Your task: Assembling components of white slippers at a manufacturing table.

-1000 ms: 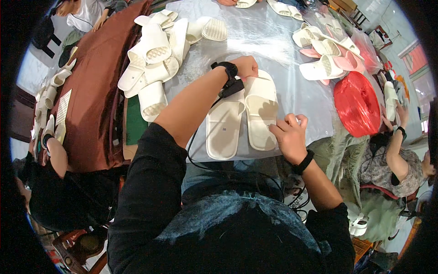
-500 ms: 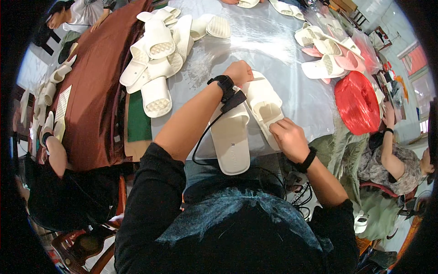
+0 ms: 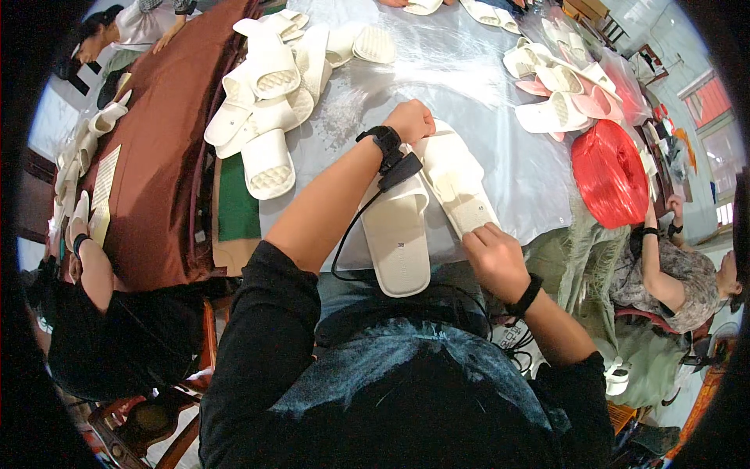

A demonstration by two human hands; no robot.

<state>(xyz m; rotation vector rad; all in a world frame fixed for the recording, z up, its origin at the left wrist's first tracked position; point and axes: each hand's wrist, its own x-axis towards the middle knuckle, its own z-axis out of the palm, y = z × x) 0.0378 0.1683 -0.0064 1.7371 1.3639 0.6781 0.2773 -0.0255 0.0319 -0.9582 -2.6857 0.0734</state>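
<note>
Two off-white slide slippers lie side by side with their heels toward me: the left slipper point(image 3: 396, 246) overhangs the table's near edge, and the right slipper point(image 3: 461, 184) slants beside it. My left hand point(image 3: 412, 121) is closed at the right slipper's toe end, its fingertips against that edge and partly hidden; it also covers the left slipper's toe. My right hand point(image 3: 497, 260) has its fingers curled over the right slipper's heel edge, gripping it, with the thumb mostly out of sight.
A pile of off-white slippers point(image 3: 269, 117) sits on the left of the plastic-covered table point(image 3: 351, 102). Right of me are white and pink slippers point(image 3: 556, 114) and a large red roll of plastic twine point(image 3: 610, 173). Co-workers sit on both sides. A cable hangs from my left wrist.
My right hand has slid a little toward me along the right slipper, from its insole to its heel end, baring the heel area. My left hand has barely moved.
</note>
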